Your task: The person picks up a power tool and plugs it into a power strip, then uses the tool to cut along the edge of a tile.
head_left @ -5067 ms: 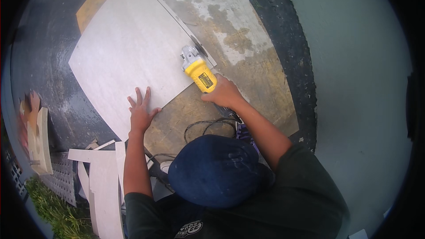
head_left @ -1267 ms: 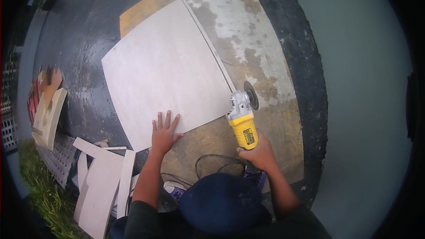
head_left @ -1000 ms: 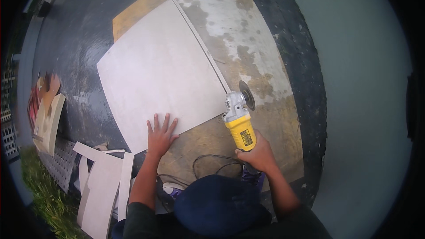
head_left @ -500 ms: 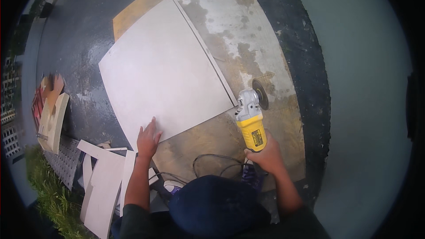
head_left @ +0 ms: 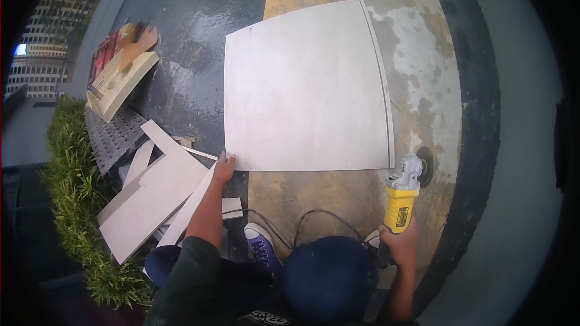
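Observation:
A large pale tile (head_left: 305, 87) lies flat on a stained board (head_left: 338, 205), overhanging it on the left. A thin dark line runs down the tile near its right edge, marking off a narrow strip (head_left: 380, 78). My left hand (head_left: 225, 168) is closed on the tile's near-left corner. In my right hand (head_left: 399, 241) is a yellow and grey angle grinder (head_left: 400, 205), gripped by its rear body. Its dark disc (head_left: 426, 166) stands to the right of the tile's near-right corner, apart from it.
Several tile offcuts (head_left: 154, 196) are piled at left beside a hedge (head_left: 78, 199). Beyond them lie a perforated grey sheet (head_left: 115, 136) and wooden pieces (head_left: 130, 84). A black cord (head_left: 314, 210) loops near my shoes (head_left: 260, 244). A pale wall (head_left: 519, 145) stands at right.
The view has turned, and the tile now appears squarer and farther right. My left hand has gone from resting on the tile's near edge to its near-left corner. My right hand keeps the grinder.

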A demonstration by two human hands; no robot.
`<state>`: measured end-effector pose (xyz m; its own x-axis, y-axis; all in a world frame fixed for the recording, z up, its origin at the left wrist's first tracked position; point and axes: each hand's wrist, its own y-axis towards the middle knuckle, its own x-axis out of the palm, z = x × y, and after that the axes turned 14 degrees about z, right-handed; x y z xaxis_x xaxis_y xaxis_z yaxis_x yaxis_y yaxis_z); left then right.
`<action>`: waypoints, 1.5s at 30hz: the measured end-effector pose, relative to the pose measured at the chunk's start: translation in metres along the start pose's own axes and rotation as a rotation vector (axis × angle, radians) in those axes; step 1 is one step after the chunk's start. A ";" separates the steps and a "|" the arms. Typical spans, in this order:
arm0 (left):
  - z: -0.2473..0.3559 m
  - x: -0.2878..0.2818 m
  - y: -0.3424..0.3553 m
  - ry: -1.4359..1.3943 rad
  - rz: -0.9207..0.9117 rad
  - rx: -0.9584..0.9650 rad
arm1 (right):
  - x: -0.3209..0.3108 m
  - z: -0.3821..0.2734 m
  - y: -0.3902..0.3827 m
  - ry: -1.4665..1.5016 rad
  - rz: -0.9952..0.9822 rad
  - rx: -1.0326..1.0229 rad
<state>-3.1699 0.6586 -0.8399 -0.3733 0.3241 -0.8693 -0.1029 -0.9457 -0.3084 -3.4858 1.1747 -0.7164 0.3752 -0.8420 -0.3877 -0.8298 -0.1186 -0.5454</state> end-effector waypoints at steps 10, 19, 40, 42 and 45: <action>-0.013 0.008 0.028 -0.044 0.013 -0.236 | -0.010 -0.006 -0.021 -0.060 0.018 -0.011; -0.026 -0.015 0.080 -0.372 -0.169 -0.352 | -0.019 -0.030 -0.031 -0.059 -0.012 -0.036; 0.018 0.024 -0.109 -0.866 -0.425 -0.412 | 0.011 -0.019 0.005 0.101 0.037 -0.042; 0.023 0.038 -0.132 -0.887 -0.374 -0.437 | 0.013 -0.015 0.006 0.147 0.058 -0.035; 0.014 0.057 -0.143 -0.951 -0.261 -0.410 | 0.020 -0.005 0.011 0.237 0.096 -0.065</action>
<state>-3.1892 0.8119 -0.8400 -0.9688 0.1946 -0.1533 -0.0318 -0.7114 -0.7021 -3.4892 1.1540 -0.7263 0.1929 -0.9499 -0.2459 -0.8846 -0.0599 -0.4624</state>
